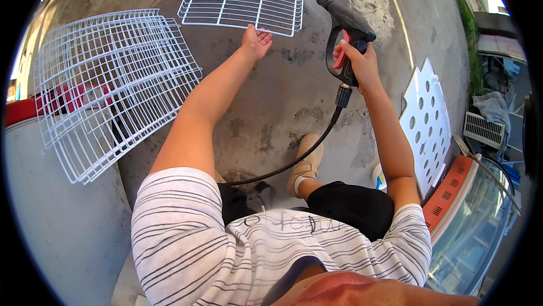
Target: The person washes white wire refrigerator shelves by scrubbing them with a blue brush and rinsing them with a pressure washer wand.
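Note:
My right hand (362, 65) is wrapped round the grip of a black pressure washer gun (352, 23) with a red trigger. Its nozzle points up and left, and a white spray leaves it across a white wire shelf (240, 0). At the near edge of that shelf, my left hand (258, 44) pinches the rim wire, thumb above and the other fingers lower, partly spread. From the gun's base a black hose (317, 146) curves down to the left past my shoe. More white wire shelves (119, 82) lie stacked at the left.
The stack rests over a pale cabinet (62, 193) with a red edge. On the right stand a white panel with round holes (425, 122) and a glass-topped case (472, 232) with an orange strip. Wet patches mark the concrete floor (283, 91).

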A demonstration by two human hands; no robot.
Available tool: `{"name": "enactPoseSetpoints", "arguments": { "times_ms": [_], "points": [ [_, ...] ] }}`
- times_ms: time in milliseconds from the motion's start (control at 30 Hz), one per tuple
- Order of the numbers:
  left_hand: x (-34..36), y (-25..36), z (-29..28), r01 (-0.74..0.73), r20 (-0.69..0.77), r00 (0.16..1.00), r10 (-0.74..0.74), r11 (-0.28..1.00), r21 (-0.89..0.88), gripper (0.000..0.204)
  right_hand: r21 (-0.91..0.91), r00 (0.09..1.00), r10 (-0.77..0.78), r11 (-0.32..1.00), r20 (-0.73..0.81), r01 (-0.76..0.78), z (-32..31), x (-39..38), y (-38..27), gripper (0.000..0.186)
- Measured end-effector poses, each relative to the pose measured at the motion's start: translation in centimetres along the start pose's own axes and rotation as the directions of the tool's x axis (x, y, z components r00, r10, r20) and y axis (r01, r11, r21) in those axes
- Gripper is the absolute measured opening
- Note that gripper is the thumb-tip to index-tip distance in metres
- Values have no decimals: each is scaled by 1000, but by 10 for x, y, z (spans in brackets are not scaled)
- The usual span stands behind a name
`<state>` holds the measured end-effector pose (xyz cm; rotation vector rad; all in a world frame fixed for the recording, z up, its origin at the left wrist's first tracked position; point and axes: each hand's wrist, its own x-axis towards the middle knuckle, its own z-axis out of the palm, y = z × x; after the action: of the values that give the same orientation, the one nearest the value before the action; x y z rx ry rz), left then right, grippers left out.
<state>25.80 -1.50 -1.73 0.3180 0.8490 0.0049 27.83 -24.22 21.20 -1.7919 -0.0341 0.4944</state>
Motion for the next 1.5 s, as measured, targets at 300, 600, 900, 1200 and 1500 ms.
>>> {"name": "enactPoseSetpoints", "arguments": {
  "times_ms": [300, 600, 900, 1200, 1500],
  "points": [
    [-28, 8, 11, -51, 66, 996, 52, 999, -12, 64, -29, 994, -68, 997, -80, 66, 4, 49, -19, 33],
    [-18, 15, 4, -119, 6, 993, 121, 984, -136, 64, -94, 997, -55, 994, 61, 61, 22, 64, -31, 34],
    [-21, 24, -11, -174, 2, 985, 175, 980, -98, 47, -83, 952, -74, 991, 297, 103, 70, 58, -62, 33],
    [-29, 27, -14, -147, -60, 989, 135, 947, -285, 41, -197, 876, 123, 980, 467, -33, 95, 26, -76, 37],
    [-11, 34, -32, -164, -9, 986, 169, 941, -297, 53, -229, 852, 143, 973, 503, -28, 96, 5, -51, 33]
  ]
}}
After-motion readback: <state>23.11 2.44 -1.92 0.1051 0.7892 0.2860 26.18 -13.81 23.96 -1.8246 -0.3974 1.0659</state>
